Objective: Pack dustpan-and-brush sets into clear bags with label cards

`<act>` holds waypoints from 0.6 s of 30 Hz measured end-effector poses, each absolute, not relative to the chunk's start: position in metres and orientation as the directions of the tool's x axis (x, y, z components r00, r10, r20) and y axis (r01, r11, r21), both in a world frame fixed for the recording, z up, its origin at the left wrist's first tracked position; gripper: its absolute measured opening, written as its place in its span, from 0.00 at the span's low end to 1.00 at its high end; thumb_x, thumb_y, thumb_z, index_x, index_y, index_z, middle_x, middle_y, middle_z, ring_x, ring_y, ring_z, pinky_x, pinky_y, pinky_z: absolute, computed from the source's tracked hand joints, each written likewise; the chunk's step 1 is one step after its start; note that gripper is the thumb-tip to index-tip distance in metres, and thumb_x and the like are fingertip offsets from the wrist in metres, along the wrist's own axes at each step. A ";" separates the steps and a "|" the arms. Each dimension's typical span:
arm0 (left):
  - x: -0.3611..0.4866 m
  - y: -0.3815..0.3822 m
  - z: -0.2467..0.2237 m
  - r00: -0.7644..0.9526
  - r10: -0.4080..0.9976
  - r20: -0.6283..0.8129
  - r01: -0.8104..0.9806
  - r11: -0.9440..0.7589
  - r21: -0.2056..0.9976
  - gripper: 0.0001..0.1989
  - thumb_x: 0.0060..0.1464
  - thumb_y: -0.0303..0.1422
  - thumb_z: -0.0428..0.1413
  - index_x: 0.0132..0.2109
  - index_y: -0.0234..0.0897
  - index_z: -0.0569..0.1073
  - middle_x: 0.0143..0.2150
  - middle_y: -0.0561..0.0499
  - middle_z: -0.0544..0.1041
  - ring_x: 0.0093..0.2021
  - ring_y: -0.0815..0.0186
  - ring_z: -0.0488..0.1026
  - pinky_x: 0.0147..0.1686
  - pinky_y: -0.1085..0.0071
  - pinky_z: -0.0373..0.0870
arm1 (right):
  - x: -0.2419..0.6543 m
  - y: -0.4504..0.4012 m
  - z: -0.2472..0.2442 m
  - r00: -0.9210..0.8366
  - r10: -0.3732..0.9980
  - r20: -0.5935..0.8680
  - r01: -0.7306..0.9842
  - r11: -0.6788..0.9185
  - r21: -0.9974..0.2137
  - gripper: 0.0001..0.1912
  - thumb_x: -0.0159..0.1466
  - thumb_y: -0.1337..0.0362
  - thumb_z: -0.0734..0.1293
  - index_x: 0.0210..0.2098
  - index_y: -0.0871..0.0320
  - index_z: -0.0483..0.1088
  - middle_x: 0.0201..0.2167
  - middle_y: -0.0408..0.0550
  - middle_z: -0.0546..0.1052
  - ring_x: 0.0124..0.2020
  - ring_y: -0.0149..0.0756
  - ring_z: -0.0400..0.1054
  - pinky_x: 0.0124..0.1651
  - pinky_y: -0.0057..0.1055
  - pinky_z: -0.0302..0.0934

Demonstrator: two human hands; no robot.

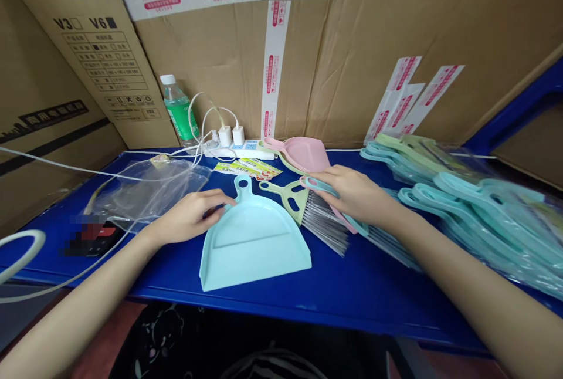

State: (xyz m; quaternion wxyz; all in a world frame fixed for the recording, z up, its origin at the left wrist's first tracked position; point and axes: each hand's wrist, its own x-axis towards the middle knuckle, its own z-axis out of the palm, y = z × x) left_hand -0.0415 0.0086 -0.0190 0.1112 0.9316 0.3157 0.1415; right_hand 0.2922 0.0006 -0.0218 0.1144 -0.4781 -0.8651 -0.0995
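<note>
A light blue dustpan [255,238] lies on the blue table, its handle pointing away from me. My left hand [197,213] is at the dustpan's upper left edge, fingers curled against it near the handle. My right hand [352,191] is closed round the handle of a blue brush [363,227], whose grey bristles reach right under my forearm. Beside it a green brush [295,200] with grey bristles lies between the dustpan and my right hand. Behind them rests a pink dustpan [305,155], partly over a green one. Part of a pink handle shows under my right hand.
Bagged blue and green brushes and dustpans [492,215] are piled at the right. A power strip [250,149], a green-labelled bottle [179,110], a clear plastic bag [149,188] and loose white cables lie left. Cardboard boxes [220,44] stand behind.
</note>
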 end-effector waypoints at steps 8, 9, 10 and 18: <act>-0.041 0.007 -0.018 0.765 0.615 0.190 0.545 -0.776 0.318 0.16 0.62 0.29 0.44 0.50 0.38 0.73 0.43 0.48 0.77 0.37 0.68 0.75 0.38 0.72 0.70 | 0.293 0.006 -0.028 -0.507 0.815 0.283 0.858 0.507 0.078 0.18 0.66 0.66 0.58 0.52 0.60 0.73 0.45 0.55 0.80 0.46 0.46 0.72 0.45 0.40 0.67; -0.041 0.007 -0.018 0.766 0.614 0.189 0.543 -0.776 0.320 0.16 0.63 0.29 0.44 0.50 0.38 0.73 0.43 0.48 0.77 0.37 0.68 0.75 0.37 0.72 0.70 | 0.294 0.006 -0.027 -0.503 0.818 0.280 0.861 0.503 0.077 0.19 0.67 0.65 0.58 0.52 0.60 0.73 0.46 0.56 0.79 0.46 0.46 0.72 0.45 0.40 0.67; -0.041 0.007 -0.017 0.767 0.612 0.190 0.541 -0.777 0.322 0.16 0.63 0.29 0.43 0.51 0.38 0.73 0.43 0.48 0.77 0.37 0.68 0.75 0.37 0.72 0.70 | 0.295 0.006 -0.027 -0.500 0.819 0.282 0.862 0.501 0.076 0.19 0.67 0.64 0.58 0.52 0.60 0.73 0.46 0.56 0.79 0.45 0.47 0.72 0.44 0.41 0.67; -0.040 0.006 -0.017 0.775 0.607 0.175 0.533 -0.778 0.333 0.16 0.64 0.30 0.43 0.51 0.37 0.72 0.43 0.47 0.76 0.39 0.67 0.75 0.40 0.71 0.71 | 0.298 0.002 -0.021 -0.511 0.795 0.327 0.854 0.513 0.089 0.19 0.67 0.63 0.57 0.51 0.58 0.74 0.44 0.54 0.80 0.43 0.46 0.72 0.41 0.40 0.66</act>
